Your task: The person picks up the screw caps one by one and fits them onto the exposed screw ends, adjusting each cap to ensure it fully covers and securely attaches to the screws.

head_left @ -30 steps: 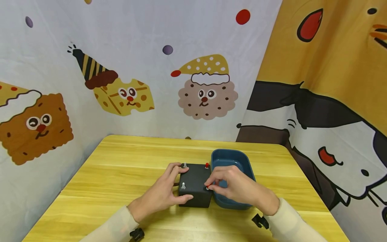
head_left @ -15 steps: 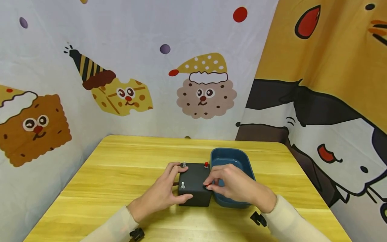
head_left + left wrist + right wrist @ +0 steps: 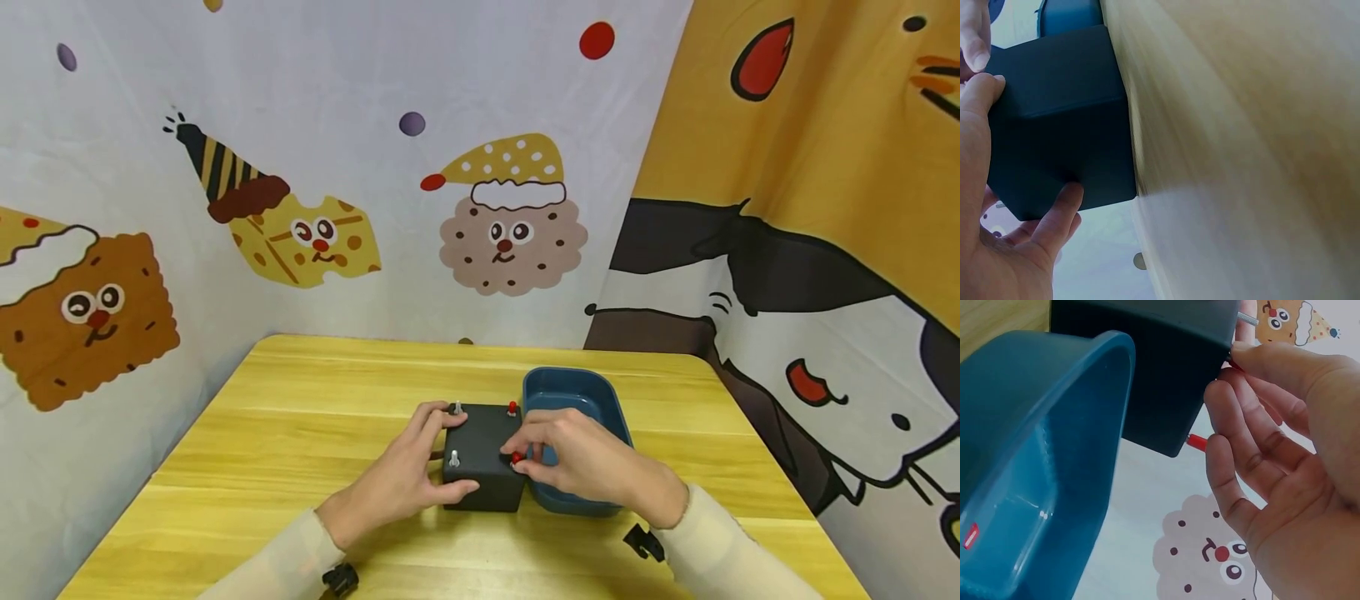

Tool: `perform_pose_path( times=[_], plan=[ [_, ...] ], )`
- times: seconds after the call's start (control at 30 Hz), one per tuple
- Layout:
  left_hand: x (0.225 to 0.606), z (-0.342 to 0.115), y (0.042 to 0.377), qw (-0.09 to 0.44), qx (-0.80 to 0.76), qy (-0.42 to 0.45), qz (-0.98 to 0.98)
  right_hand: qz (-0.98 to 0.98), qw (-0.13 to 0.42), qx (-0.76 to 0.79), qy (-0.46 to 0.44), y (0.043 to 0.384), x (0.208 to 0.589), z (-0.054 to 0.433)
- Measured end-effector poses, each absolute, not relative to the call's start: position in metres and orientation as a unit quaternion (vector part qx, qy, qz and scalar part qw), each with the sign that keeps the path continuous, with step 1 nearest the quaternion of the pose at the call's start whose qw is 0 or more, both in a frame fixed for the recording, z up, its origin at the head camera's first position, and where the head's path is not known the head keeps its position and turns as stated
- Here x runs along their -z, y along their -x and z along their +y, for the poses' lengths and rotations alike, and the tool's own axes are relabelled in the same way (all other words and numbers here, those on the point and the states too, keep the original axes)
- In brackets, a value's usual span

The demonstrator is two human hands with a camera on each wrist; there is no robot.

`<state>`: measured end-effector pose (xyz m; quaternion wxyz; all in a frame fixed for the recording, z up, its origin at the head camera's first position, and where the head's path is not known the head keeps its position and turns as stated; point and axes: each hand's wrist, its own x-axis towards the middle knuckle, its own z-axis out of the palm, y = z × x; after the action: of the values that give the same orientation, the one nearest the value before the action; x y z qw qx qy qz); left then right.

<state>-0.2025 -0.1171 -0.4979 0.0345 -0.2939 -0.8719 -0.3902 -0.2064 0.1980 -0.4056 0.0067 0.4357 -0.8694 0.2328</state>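
Note:
A black box (image 3: 483, 437) stands on the table, with silver posts at its two left corners. One post (image 3: 1249, 319) looks threaded. Red caps sit at the two right corners. My left hand (image 3: 401, 467) grips the box from its left side, thumb on the near face and fingers at the far left corner. My right hand (image 3: 570, 454) pinches the near right red cap (image 3: 517, 457) between thumb and forefinger, mostly covering it in the right wrist view. The far right red cap (image 3: 512, 407) stands untouched.
A blue tray (image 3: 622, 408) stands right beside the box, partly under my right forearm and hand. A small red piece (image 3: 970, 535) lies inside it. The wooden table (image 3: 315, 392) reaches back to a printed cloth (image 3: 337, 100) hanging behind.
My right forefinger has shifted slightly left and off the cap's top, so more of the red cap shows. My left hand and the box stay in place.

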Motion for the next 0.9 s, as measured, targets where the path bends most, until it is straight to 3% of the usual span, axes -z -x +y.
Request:
perform_pose_path(
  times=[0.4,0.7,0.9],
  plan=[
    [0.498,-0.117,0.202,0.024,0.405,0.289,-0.867,-0.884,-0.01,-0.22,-0.412,0.213,0.398,0.203],
    [0.499,-0.117,0.201,0.028,0.39,0.28,-0.877,-0.889,0.007,-0.213,-0.406,0.225,0.396,0.217],
    [0.498,-0.117,0.201,0.027,0.396,0.28,-0.874,-0.899,-0.02,-0.194,-0.392,0.235,0.397,0.227]
  ],
)
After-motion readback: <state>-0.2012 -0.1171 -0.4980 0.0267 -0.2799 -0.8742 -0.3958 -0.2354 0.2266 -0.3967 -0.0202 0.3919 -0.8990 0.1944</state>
